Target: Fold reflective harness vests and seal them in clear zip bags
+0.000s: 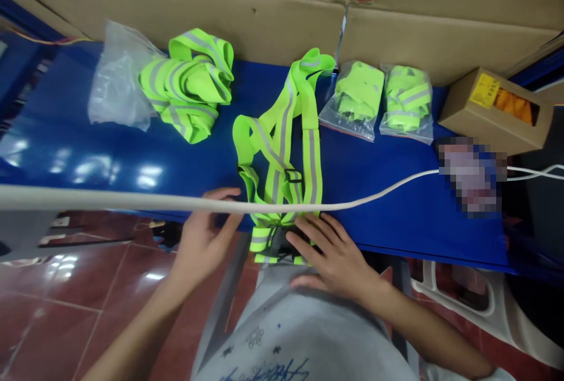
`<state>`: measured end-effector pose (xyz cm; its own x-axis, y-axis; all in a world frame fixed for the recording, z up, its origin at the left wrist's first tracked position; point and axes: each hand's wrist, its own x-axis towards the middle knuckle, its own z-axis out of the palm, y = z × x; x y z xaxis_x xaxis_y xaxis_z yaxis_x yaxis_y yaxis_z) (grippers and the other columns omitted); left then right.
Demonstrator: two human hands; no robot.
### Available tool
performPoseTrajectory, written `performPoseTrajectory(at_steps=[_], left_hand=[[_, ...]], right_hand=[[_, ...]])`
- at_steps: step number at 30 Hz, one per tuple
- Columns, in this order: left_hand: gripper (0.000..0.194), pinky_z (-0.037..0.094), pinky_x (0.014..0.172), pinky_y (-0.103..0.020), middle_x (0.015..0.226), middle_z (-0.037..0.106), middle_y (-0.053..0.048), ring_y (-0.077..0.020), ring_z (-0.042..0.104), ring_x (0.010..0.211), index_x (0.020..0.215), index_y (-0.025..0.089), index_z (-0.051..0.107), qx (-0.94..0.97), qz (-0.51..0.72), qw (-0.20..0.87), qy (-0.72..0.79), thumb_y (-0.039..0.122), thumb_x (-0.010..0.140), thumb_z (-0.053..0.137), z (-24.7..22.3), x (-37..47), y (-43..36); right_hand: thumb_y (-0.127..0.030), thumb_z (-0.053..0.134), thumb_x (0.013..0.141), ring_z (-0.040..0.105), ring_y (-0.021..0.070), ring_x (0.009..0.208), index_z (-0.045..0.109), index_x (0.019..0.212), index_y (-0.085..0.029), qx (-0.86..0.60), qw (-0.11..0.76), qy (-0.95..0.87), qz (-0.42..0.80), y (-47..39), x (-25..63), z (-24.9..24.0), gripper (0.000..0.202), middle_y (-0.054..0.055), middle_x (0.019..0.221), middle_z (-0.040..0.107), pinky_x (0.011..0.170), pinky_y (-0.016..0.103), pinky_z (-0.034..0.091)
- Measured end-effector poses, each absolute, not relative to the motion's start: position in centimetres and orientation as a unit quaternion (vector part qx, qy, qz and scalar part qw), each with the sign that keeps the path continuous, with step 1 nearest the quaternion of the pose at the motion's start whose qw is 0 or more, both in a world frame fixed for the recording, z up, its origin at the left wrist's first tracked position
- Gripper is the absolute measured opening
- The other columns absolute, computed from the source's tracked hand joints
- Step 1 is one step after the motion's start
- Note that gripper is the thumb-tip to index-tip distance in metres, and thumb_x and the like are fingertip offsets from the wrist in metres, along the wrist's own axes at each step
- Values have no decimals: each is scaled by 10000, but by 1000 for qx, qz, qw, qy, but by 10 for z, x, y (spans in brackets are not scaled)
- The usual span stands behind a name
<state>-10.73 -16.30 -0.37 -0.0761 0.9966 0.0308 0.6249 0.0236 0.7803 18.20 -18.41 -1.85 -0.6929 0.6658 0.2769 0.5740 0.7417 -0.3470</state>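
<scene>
A lime-yellow reflective vest [282, 128] made of grey-striped elastic straps lies across the middle of the blue table. Its lower end, with a dark buckle part, hangs at the front edge against my lap. My right hand [332, 254] rests on that lower end, fingers spread out over the straps. Just left of the vest is my left hand [209, 231], thumb and fingers apart with nothing between them. The white cable [348, 203] passes in front of the vest and partly covers my left hand. A black slider [293, 176] shows on one strap.
At the back left lie a bundle of similar straps [189, 84] and clear plastic bags [121, 78]. Two bagged vests [356, 99] sit at the back right, beside a cardboard box [493, 110]. A pixelated object [471, 175] is at the right. Below stands a white plastic chair [489, 304].
</scene>
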Motion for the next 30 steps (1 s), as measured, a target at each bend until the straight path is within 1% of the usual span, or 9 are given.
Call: performPoseTrajectory(at_steps=[4, 7, 10, 16, 20, 22, 24, 27, 30], left_hand=[[512, 584, 789, -322, 1117, 665, -57, -174, 683, 865, 1291, 238, 582, 554, 363, 375, 648, 489, 890, 777, -2, -86, -140], [650, 565, 662, -271, 1131, 629, -51, -134, 654, 759, 1336, 251, 525, 547, 391, 358, 648, 437, 808, 856, -5, -72, -130], [600, 520, 611, -234, 1082, 628, -34, -110, 622, 717, 1330, 246, 543, 548, 409, 316, 657, 372, 823, 837, -9, -58, -122], [458, 537, 693, -228, 1054, 664, -24, -105, 646, 769, 1313, 212, 579, 554, 467, 301, 620, 360, 915, 750, -15, -32, -109], [437, 585, 812, -279, 1140, 701, -64, -154, 707, 929, 1373, 223, 571, 590, 427, 343, 593, 402, 986, 669, -10, -27, -106], [541, 595, 852, -316, 1214, 702, -84, -186, 716, 1000, 1442, 237, 514, 614, 396, 341, 591, 402, 962, 700, -7, -26, -108], [732, 599, 879, -360, 1299, 678, -110, -229, 711, 1054, 1502, 239, 445, 647, 358, 311, 597, 390, 877, 795, -5, -24, -110], [787, 584, 958, -439, 1395, 624, -158, -308, 672, 1189, 1514, 214, 421, 704, 311, 252, 586, 340, 845, 816, -5, -19, -113], [611, 547, 1020, -497, 1380, 630, -174, -357, 627, 1269, 1455, 196, 477, 748, 279, 193, 570, 302, 912, 737, -7, -14, -113]], right_hand=[[-580, 425, 1090, 601, 291, 1372, 591, 1453, -163, -414, 250, -853, 198, -170, 176, -10, 578, 169, 1468, 655, 1119, 490, 497], [-489, 394, 1112, 630, 303, 1300, 526, 1505, -130, -503, 274, -786, 231, -142, 165, -6, 548, 180, 1453, 657, 1041, 481, 514], [-517, 457, 1090, 638, 339, 1244, 533, 1506, -130, -536, 248, -777, 217, -114, 151, -7, 573, 192, 1434, 662, 988, 497, 505], [-490, 554, 1056, 642, 342, 1236, 608, 1438, -145, -553, 227, -763, 245, -93, 138, -8, 518, 190, 1369, 691, 991, 496, 485], [-378, 568, 1043, 690, 288, 1148, 544, 1495, -162, -550, 263, -721, 329, -83, 143, -6, 502, 154, 1317, 723, 959, 443, 509], [-304, 549, 1040, 702, 246, 1116, 527, 1506, -139, -541, 273, -703, 373, -73, 149, -1, 494, 141, 1299, 732, 936, 385, 519], [-269, 503, 1056, 712, 218, 1080, 624, 1400, -126, -526, 251, -707, 400, -60, 156, 8, 391, 121, 1220, 757, 911, 336, 512], [-400, 418, 1111, 722, 204, 943, 753, 1084, -153, -518, 192, -731, 401, -38, 160, 25, 417, 73, 987, 774, 822, 301, 491], [-603, 479, 1068, 714, 223, 935, 732, 1066, -161, -540, 190, -753, 326, -17, 146, 36, 509, 83, 1015, 764, 789, 301, 482]])
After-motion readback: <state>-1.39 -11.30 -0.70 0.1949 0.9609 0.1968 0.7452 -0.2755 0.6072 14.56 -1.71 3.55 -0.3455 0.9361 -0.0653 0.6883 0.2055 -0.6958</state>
